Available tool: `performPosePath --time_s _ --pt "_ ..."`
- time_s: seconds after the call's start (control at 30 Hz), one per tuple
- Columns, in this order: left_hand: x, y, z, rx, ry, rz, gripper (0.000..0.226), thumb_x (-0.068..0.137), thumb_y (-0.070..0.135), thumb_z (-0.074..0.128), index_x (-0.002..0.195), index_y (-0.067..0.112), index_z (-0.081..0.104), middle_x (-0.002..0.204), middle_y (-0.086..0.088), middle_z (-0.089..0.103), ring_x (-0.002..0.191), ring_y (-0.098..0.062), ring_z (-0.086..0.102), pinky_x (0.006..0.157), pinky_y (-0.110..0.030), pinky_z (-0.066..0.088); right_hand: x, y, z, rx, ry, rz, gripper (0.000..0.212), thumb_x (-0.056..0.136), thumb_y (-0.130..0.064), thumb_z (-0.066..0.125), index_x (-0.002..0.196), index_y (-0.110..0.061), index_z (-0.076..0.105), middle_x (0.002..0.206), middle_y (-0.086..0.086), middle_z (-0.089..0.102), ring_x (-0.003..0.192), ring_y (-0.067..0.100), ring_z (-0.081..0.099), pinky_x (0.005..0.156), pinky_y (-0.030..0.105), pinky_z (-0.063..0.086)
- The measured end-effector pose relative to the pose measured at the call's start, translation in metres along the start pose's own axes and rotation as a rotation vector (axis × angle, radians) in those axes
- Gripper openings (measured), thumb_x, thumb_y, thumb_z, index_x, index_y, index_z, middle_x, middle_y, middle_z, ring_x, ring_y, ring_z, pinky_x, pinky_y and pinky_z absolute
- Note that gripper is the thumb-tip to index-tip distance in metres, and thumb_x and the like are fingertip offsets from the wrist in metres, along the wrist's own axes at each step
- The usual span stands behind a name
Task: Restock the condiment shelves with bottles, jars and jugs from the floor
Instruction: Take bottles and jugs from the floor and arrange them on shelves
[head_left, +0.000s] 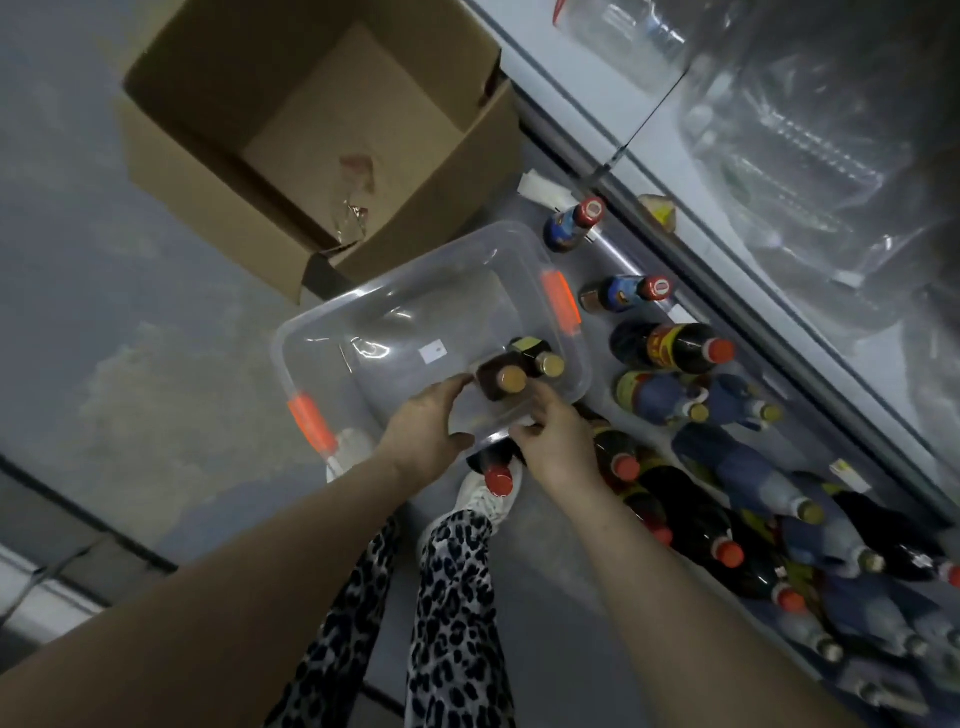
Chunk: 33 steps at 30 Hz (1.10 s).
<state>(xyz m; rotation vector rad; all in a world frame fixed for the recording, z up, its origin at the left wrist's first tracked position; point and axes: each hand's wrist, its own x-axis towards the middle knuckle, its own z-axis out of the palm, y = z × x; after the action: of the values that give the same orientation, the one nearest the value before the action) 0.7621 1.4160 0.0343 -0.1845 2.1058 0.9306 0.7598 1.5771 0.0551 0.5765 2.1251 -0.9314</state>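
Note:
A clear plastic bin (363, 332) with orange handles sits on the floor below me. In its near corner stand a brown bottle (491, 376) and a dark bottle (535, 353), both with gold caps. My left hand (426, 431) reaches into that corner, its fingers fairly straight and touching the brown bottle's side. My right hand (558, 447) grips the bin's near rim, thumb on the edge and fingers curled over it. A red-capped dark bottle (496, 475) stands under my hands by my shoe. On the right, the low shelf (649, 426) holds several red-capped and gold-capped bottles.
An open cardboard box (311, 130) lies on the floor behind the bin, with only scraps of plastic inside. Above the bottle shelf runs a white shelf edge (691, 218), with clear plastic packs higher up. My legs in leopard-print trousers (452, 597) stand between bin and shelf.

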Motion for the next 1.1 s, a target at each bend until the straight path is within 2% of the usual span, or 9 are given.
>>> performPosePath --time_s 0.1,0.2,0.43,0.53,0.63,0.83,0.9,1.0,1.1 --pt "0.024 -0.017 0.019 -0.013 0.001 -0.025 0.081 0.085 0.013 0.075 0.153 0.020 0.031 0.149 -0.008 0.046 0.133 -0.024 0.047 0.109 -0.037 0.041 0.028 0.012 0.015 -0.057 0.049 -0.021 0.052 0.096 -0.007 0.060 0.143 -0.027 0.050 0.134 0.002 0.063 0.125 0.023 0.057 0.103 0.034 0.045" --pt "0.048 -0.029 0.032 -0.025 0.015 -0.030 0.085 0.084 0.012 0.075 0.154 0.019 0.028 0.153 -0.006 0.041 0.136 -0.025 0.045 0.111 -0.034 0.036 0.049 0.020 0.027 -0.081 0.079 -0.034 0.056 0.095 -0.005 0.059 0.145 -0.027 0.048 0.136 0.003 0.062 0.127 0.023 0.056 0.107 0.036 0.045" --pt "0.094 -0.051 0.054 -0.068 0.017 -0.013 0.085 0.083 0.013 0.075 0.154 0.020 0.028 0.152 -0.006 0.042 0.134 -0.025 0.045 0.106 -0.029 0.038 0.082 0.029 0.048 -0.108 0.204 -0.190 0.039 0.092 -0.009 0.067 0.131 -0.017 0.062 0.129 0.002 0.064 0.122 0.016 0.056 0.101 0.021 0.039" --pt "0.106 -0.055 0.056 -0.152 0.046 -0.008 0.086 0.081 0.013 0.078 0.152 0.019 0.031 0.148 -0.007 0.046 0.131 -0.024 0.047 0.103 -0.028 0.041 0.096 0.023 0.049 -0.107 0.213 -0.244 0.036 0.091 -0.016 0.070 0.127 -0.017 0.064 0.125 0.001 0.063 0.114 0.006 0.048 0.098 0.026 0.043" --pt "0.119 -0.058 0.051 -0.239 0.089 -0.018 0.084 0.080 0.010 0.078 0.151 0.021 0.033 0.146 -0.005 0.048 0.131 -0.023 0.046 0.103 -0.029 0.042 0.118 0.014 0.044 -0.114 0.145 -0.255 0.037 0.093 -0.034 0.068 0.128 -0.020 0.064 0.126 0.000 0.060 0.119 0.015 0.052 0.101 0.035 0.045" --pt "0.157 -0.066 0.034 -0.364 0.130 -0.057 0.088 0.078 0.009 0.081 0.149 0.021 0.031 0.143 -0.007 0.051 0.130 -0.028 0.050 0.103 -0.044 0.045 0.173 -0.010 0.036 -0.052 -0.071 -0.181 0.041 0.104 -0.053 0.032 0.127 -0.031 0.058 0.120 0.003 0.064 0.112 0.023 0.058 0.093 0.038 0.045" --pt "0.167 -0.070 0.035 -0.402 0.140 -0.058 0.087 0.078 0.008 0.080 0.148 0.021 0.030 0.143 -0.005 0.051 0.131 -0.026 0.049 0.106 -0.046 0.045 0.189 -0.016 0.037 -0.024 -0.112 -0.139 0.043 0.100 -0.058 0.027 0.124 -0.037 0.056 0.121 0.004 0.064 0.113 0.026 0.058 0.098 0.046 0.047" --pt "0.176 -0.072 0.042 -0.473 0.148 -0.061 0.088 0.078 0.007 0.081 0.146 0.022 0.028 0.137 -0.005 0.054 0.127 -0.026 0.053 0.104 -0.048 0.046 0.202 -0.015 0.043 0.060 -0.131 -0.127 0.033 0.090 -0.054 0.032 0.111 -0.045 0.056 0.123 0.004 0.064 0.115 0.028 0.059 0.101 0.055 0.046" --pt "0.183 -0.075 0.052 -0.493 0.212 -0.068 0.081 0.077 0.011 0.082 0.140 0.022 0.034 0.123 0.001 0.059 0.119 -0.023 0.057 0.099 -0.039 0.049 0.207 -0.009 0.049 0.149 -0.148 -0.128 0.030 0.082 -0.034 0.039 0.102 -0.045 0.058 0.123 0.002 0.064 0.116 0.025 0.058 0.104 0.055 0.046"
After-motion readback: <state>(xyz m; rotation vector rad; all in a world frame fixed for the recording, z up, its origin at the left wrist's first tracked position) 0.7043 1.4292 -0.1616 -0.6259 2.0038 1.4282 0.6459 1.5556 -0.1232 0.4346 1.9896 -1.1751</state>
